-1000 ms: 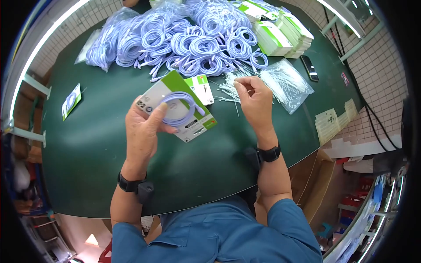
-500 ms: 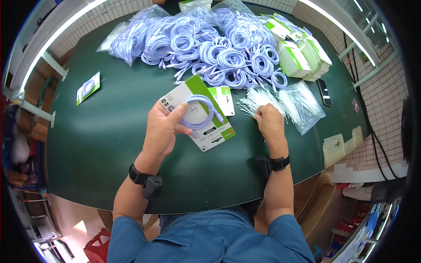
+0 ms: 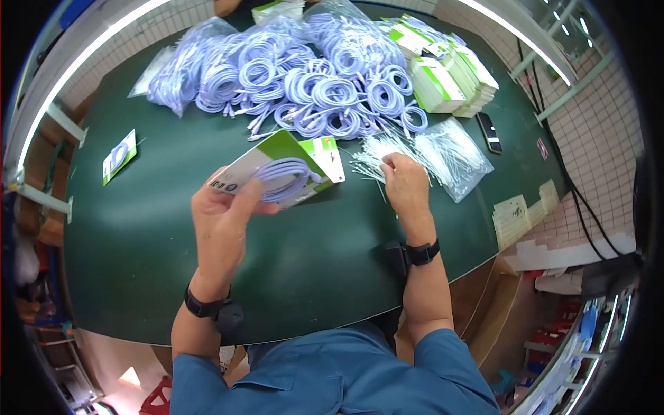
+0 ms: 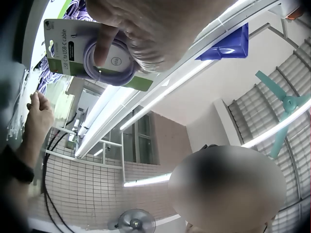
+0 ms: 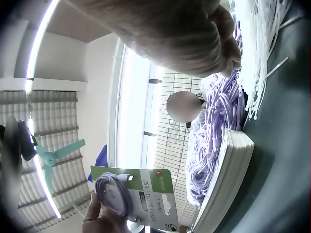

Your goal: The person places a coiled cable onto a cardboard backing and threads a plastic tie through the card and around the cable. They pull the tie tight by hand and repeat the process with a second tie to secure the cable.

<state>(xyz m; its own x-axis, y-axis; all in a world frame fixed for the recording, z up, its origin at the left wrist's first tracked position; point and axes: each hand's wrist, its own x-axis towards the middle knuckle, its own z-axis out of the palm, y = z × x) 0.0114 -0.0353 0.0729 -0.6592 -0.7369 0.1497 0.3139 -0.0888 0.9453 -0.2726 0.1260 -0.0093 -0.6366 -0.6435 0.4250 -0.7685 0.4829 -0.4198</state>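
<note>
My left hand (image 3: pixel 225 207) grips a white and green packaging card (image 3: pixel 243 166) above the green table (image 3: pixel 138 221), thumb pressing a coiled purple cable (image 3: pixel 285 178) against its face. The same card (image 4: pixel 65 36) and cable (image 4: pixel 109 60) fill the top left of the left wrist view, and the card (image 5: pixel 146 196) shows low in the right wrist view. My right hand (image 3: pixel 404 181) reaches into a pile of white cable ties (image 3: pixel 377 149), fingers curled down among them. The right wrist view shows the ties (image 5: pixel 265 34) under the fingertips (image 5: pixel 226 58).
A big heap of coiled purple cables (image 3: pixel 311 76) covers the far table. Stacks of green and white cards (image 3: pixel 446 76) stand at the far right. A clear bag of ties (image 3: pixel 456 152), a phone (image 3: pixel 488 131), a spare card (image 3: pixel 326 158) and a packed card (image 3: pixel 119 155) lie around.
My left hand has lifted and tilted the card with the cable, its face now turned away from the head camera. My right hand stays in the tie pile, shifted slightly.
</note>
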